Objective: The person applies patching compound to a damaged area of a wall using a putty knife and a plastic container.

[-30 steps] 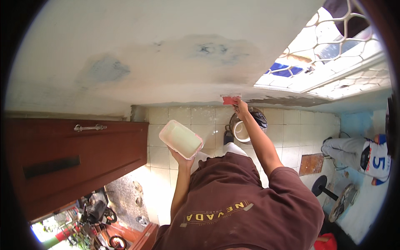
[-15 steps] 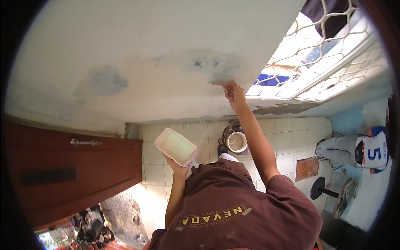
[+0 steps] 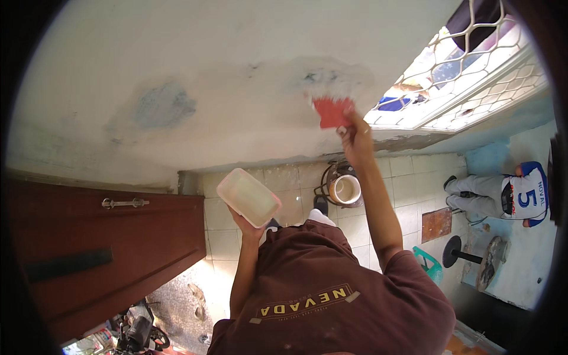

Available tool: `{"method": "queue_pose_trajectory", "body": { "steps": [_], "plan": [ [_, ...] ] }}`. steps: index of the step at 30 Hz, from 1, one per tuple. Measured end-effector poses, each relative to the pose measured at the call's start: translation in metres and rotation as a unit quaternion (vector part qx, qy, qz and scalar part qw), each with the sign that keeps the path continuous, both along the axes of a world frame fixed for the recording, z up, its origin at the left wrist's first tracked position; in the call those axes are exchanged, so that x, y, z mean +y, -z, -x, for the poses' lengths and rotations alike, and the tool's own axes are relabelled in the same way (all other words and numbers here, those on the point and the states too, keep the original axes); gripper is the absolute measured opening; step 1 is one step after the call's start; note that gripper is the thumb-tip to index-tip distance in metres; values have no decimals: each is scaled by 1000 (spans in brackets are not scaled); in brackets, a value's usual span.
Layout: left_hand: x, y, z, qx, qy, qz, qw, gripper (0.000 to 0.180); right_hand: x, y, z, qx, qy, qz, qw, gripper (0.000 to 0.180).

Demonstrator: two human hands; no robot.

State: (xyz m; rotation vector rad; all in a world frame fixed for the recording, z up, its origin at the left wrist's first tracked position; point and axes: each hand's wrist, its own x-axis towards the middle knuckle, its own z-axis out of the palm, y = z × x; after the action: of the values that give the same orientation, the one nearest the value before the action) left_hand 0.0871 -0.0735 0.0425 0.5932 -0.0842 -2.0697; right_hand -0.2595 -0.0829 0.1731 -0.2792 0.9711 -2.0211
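My right hand (image 3: pixel 357 139) grips a red putty spreader (image 3: pixel 332 111), its flat face turned into view and its far edge up by the wall. White smears run along that edge. Just beyond it, a damp-looking grey patch (image 3: pixel 337 76) with dark spots marks the pale wall (image 3: pixel 236 41). Low on the left, my left hand (image 3: pixel 248 223) supports a rectangular plastic tub (image 3: pixel 248 197) with a pinkish rim, tilted. Its inside looks pale and whitish; how much it holds I cannot tell.
A white bucket (image 3: pixel 347 190) stands on the tiled floor by my feet. At left is a brown door (image 3: pixel 112 236); at upper right, a window with a white grille (image 3: pixel 467 77). A person (image 3: pixel 509 195) stands at right, near a round-based stand (image 3: pixel 452 251). Another bluish patch (image 3: pixel 163 105) marks the wall.
My right hand has come right and a little lower, turning the spreader from nearly edge-on to flat face showing. The tub has stayed nearly in place in my left hand.
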Motion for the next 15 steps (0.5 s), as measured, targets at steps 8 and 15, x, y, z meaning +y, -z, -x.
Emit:
{"method": "queue_pose_trajectory", "body": {
  "steps": [8, 15],
  "plan": [
    [14, 21, -101, -54, -48, -49, 996, 66, -24, 303, -40, -70, 0, -211, 975, 16],
    [3, 25, -134, -27, -40, -32, 998, 68, -77, 281, -29, -100, 13, -152, 983, 22]
  ]
}}
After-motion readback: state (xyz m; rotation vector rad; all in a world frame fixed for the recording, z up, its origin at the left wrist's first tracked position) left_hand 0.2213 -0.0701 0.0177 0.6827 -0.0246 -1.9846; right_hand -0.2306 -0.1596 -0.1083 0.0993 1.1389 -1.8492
